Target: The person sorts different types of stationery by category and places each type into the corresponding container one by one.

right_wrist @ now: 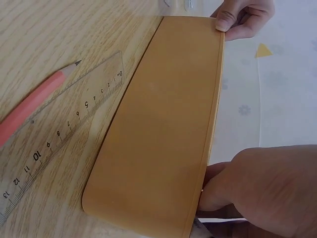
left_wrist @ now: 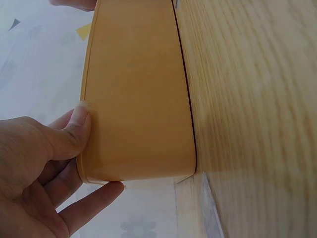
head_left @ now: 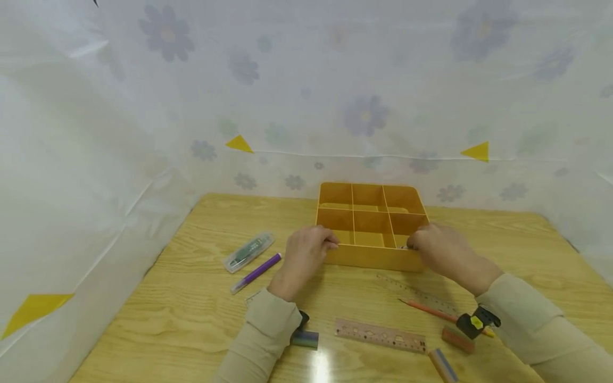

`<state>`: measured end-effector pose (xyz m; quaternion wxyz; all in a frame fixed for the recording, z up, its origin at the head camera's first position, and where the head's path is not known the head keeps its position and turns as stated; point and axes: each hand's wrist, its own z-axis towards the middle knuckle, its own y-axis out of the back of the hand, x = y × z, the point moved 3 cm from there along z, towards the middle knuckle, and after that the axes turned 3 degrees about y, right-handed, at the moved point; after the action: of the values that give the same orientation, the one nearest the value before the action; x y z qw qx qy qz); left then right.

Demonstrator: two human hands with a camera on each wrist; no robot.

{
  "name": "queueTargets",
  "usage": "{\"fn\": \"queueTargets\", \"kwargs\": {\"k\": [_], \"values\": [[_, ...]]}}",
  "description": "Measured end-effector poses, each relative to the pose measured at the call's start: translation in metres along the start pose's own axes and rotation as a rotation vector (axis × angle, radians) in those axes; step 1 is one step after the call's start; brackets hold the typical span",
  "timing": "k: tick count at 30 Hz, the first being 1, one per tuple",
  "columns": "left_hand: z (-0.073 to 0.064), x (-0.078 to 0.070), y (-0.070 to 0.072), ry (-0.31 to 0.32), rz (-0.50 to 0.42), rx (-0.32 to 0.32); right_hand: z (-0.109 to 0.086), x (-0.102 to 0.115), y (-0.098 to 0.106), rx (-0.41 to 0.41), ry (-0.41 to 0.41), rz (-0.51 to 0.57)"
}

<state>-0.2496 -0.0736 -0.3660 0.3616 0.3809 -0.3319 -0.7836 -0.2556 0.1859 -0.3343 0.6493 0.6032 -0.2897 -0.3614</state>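
An orange-yellow organizer box [head_left: 373, 257] with six compartments stands toward the back of the table. My left hand [head_left: 306, 252] pinches the rim at its front left corner, thumb on the front side, as the left wrist view [left_wrist: 44, 168] also shows. At the front right corner my right hand [head_left: 442, 252] bends its fingers over the rim into the front right compartment. A small pale piece [head_left: 404, 247] shows by those fingertips; its kind is unclear. In the right wrist view the right hand [right_wrist: 267, 191] hides its own fingertips, with a greyish edge below them.
Left of the box lie a clear case with green contents [head_left: 249, 252] and a purple marker [head_left: 256, 273]. In front are a pink ruler [head_left: 380, 335], a clear ruler [right_wrist: 64, 129], a red pencil [head_left: 431, 310], and short coloured blocks [head_left: 458, 339]. A floral sheet [head_left: 306, 96] hangs behind.
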Motion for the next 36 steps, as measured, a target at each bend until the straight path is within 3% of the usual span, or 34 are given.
{"fn": "queueTargets", "kwargs": {"k": [14, 23, 27, 36], "values": [[0.001, -0.001, 0.001, 0.007, 0.002, 0.001, -0.012, 0.000, 0.002, -0.142, 0.070, -0.056], [0.001, -0.001, 0.001, 0.007, 0.024, 0.002, -0.036, -0.008, 0.015, -0.359, 0.138, -0.051], [0.000, -0.001, 0.002, 0.003, 0.021, -0.009, -0.049, -0.012, 0.022, -0.438, 0.127, -0.025], [0.001, 0.000, 0.000, 0.001, 0.018, -0.006, -0.082, -0.020, 0.027, -0.474, 0.045, 0.008]]}}
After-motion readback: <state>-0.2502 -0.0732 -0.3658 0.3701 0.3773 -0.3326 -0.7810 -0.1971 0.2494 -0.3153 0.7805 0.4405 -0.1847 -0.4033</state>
